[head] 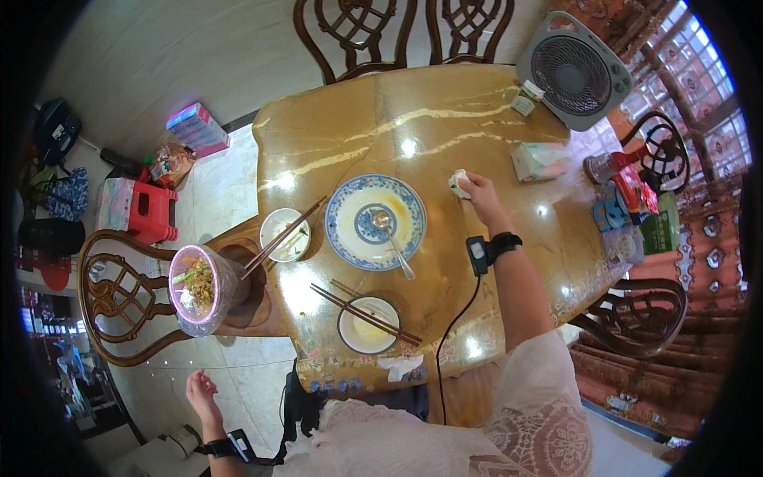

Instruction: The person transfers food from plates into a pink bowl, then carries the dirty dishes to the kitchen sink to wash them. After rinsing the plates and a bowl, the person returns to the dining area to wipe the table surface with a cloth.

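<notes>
My right hand pinches a crumpled white tissue over the table, right of a large blue-and-white plate. A metal spoon rests in that plate with its handle over the rim. Left of it stands a small white bowl with food scraps, chopsticks across it. Nearer me a second bowl holds yellowish remains under another pair of chopsticks; a flattened tissue lies beside it. My left hand hangs apart from the table at the lower left, holding nothing, its fingers loosely curled.
A lined waste bin with food scraps stands by a wooden chair at the left. A tissue pack, a small carton and a box fan are at the table's right. A black cable runs from my right wrist device.
</notes>
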`<state>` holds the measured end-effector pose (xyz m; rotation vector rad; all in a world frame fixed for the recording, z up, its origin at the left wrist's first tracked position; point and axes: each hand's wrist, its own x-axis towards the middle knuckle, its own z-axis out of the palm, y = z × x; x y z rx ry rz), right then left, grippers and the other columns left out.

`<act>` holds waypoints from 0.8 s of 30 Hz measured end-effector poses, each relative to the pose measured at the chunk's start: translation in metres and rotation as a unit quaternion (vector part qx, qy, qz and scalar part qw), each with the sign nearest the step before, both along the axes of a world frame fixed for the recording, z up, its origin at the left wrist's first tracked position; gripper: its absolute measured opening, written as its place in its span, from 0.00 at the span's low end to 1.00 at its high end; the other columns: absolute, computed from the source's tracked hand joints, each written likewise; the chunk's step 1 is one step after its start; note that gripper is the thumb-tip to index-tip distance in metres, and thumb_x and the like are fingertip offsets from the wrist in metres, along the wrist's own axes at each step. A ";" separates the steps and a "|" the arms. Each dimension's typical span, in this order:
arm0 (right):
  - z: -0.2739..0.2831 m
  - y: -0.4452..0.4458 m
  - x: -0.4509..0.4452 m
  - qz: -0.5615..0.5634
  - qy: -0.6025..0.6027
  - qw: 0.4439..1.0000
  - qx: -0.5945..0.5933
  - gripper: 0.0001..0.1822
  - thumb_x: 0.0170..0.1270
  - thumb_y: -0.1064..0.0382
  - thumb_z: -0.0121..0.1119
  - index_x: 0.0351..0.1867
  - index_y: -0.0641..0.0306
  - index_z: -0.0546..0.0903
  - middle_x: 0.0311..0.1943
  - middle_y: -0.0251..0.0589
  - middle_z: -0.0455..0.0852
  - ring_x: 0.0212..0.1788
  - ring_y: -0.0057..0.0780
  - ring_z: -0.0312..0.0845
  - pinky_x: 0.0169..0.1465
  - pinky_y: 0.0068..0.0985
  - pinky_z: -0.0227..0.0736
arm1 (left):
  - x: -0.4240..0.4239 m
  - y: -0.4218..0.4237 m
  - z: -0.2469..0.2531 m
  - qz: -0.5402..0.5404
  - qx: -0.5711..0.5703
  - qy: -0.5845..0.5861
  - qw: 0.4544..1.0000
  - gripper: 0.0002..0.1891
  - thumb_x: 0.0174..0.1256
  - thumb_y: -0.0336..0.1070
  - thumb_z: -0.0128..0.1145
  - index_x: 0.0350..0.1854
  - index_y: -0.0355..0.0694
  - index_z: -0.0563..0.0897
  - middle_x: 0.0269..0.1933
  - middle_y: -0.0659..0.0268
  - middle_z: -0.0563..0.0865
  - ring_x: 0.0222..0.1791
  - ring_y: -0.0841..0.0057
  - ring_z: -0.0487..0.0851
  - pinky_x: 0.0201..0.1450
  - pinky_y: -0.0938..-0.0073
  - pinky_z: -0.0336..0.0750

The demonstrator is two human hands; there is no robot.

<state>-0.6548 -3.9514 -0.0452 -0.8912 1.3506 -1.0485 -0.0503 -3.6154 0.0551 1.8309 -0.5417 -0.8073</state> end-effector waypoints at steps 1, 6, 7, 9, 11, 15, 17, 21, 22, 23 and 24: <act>-0.010 -0.016 0.004 0.001 0.050 0.999 0.013 0.12 0.59 0.64 0.55 0.44 0.64 0.77 0.38 0.33 0.80 0.38 0.19 0.74 0.38 0.20 0.69 | 0.008 0.006 0.002 0.006 -0.018 -0.004 1.000 0.12 0.66 0.41 0.44 0.38 0.37 0.75 0.25 0.72 0.72 0.21 0.86 0.69 0.23 0.85 0.63; -0.037 -0.044 0.041 -0.012 0.211 0.973 -0.092 0.11 0.56 0.68 0.56 0.42 0.62 0.79 0.35 0.39 0.78 0.37 0.30 0.76 0.36 0.25 0.71 | 0.023 0.048 0.010 0.061 0.005 -0.034 0.998 0.14 0.67 0.45 0.44 0.38 0.39 0.75 0.25 0.72 0.72 0.21 0.87 0.70 0.22 0.86 0.62; -0.045 -0.044 0.036 0.013 0.332 0.930 -0.156 0.11 0.56 0.68 0.56 0.42 0.62 0.79 0.35 0.41 0.78 0.36 0.34 0.76 0.37 0.27 0.72 | 0.024 0.050 0.007 0.075 0.014 -0.036 0.996 0.14 0.67 0.45 0.44 0.38 0.39 0.75 0.24 0.72 0.72 0.21 0.87 0.70 0.21 0.85 0.62; -0.054 -0.041 0.035 0.037 0.456 0.861 -0.221 0.12 0.55 0.68 0.56 0.42 0.63 0.79 0.36 0.45 0.77 0.37 0.41 0.76 0.38 0.30 0.72 | 0.023 0.055 0.001 0.103 0.035 -0.040 0.993 0.14 0.67 0.44 0.43 0.38 0.39 0.75 0.23 0.72 0.72 0.20 0.87 0.69 0.20 0.84 0.62; -0.056 -0.036 0.043 0.033 0.477 0.847 -0.231 0.13 0.54 0.68 0.57 0.42 0.64 0.78 0.39 0.49 0.76 0.38 0.47 0.75 0.42 0.33 0.72 | 0.021 0.055 -0.004 0.095 0.049 -0.036 0.994 0.14 0.67 0.45 0.43 0.38 0.39 0.75 0.23 0.72 0.72 0.20 0.86 0.69 0.19 0.84 0.63; -0.046 -0.026 0.057 0.067 0.562 0.795 -0.219 0.13 0.54 0.68 0.57 0.42 0.65 0.78 0.44 0.50 0.73 0.44 0.48 0.72 0.47 0.35 0.70 | 0.020 0.047 -0.006 0.056 0.039 -0.014 0.998 0.15 0.67 0.46 0.44 0.39 0.38 0.74 0.25 0.72 0.72 0.22 0.86 0.70 0.23 0.85 0.63; -0.041 -0.018 0.065 0.063 0.605 0.748 -0.266 0.14 0.54 0.69 0.56 0.44 0.66 0.77 0.45 0.51 0.72 0.46 0.48 0.71 0.48 0.35 0.69 | 0.021 0.048 -0.004 0.053 0.031 -0.010 0.998 0.15 0.67 0.46 0.43 0.39 0.38 0.75 0.25 0.72 0.72 0.22 0.85 0.70 0.23 0.84 0.63; -0.041 -0.020 0.059 0.095 0.605 0.751 -0.248 0.17 0.53 0.69 0.55 0.46 0.66 0.75 0.44 0.51 0.73 0.45 0.48 0.71 0.47 0.35 0.70 | 0.025 0.049 -0.002 0.057 0.022 -0.001 0.998 0.15 0.67 0.46 0.43 0.38 0.38 0.75 0.25 0.71 0.72 0.22 0.85 0.70 0.24 0.84 0.63; -0.040 -0.020 0.059 0.113 0.597 0.761 -0.227 0.17 0.52 0.69 0.55 0.47 0.66 0.75 0.44 0.51 0.73 0.45 0.48 0.71 0.47 0.35 0.70 | 0.026 0.048 0.000 0.055 0.018 0.000 0.998 0.15 0.67 0.46 0.43 0.38 0.38 0.75 0.25 0.71 0.72 0.22 0.85 0.70 0.24 0.84 0.63; -0.040 -0.021 0.058 0.130 0.588 0.772 -0.206 0.18 0.52 0.70 0.55 0.47 0.66 0.75 0.44 0.50 0.73 0.44 0.48 0.72 0.47 0.35 0.70 | 0.028 0.046 0.001 0.052 0.013 0.001 0.999 0.15 0.67 0.46 0.43 0.38 0.38 0.75 0.25 0.71 0.72 0.22 0.85 0.70 0.24 0.84 0.63; -0.042 -0.017 0.058 0.141 0.599 0.766 -0.187 0.18 0.53 0.69 0.55 0.47 0.66 0.75 0.43 0.51 0.74 0.42 0.47 0.72 0.46 0.34 0.70 | 0.026 0.047 0.003 0.051 0.013 0.002 0.999 0.15 0.67 0.46 0.43 0.38 0.38 0.75 0.25 0.71 0.72 0.23 0.85 0.70 0.24 0.84 0.63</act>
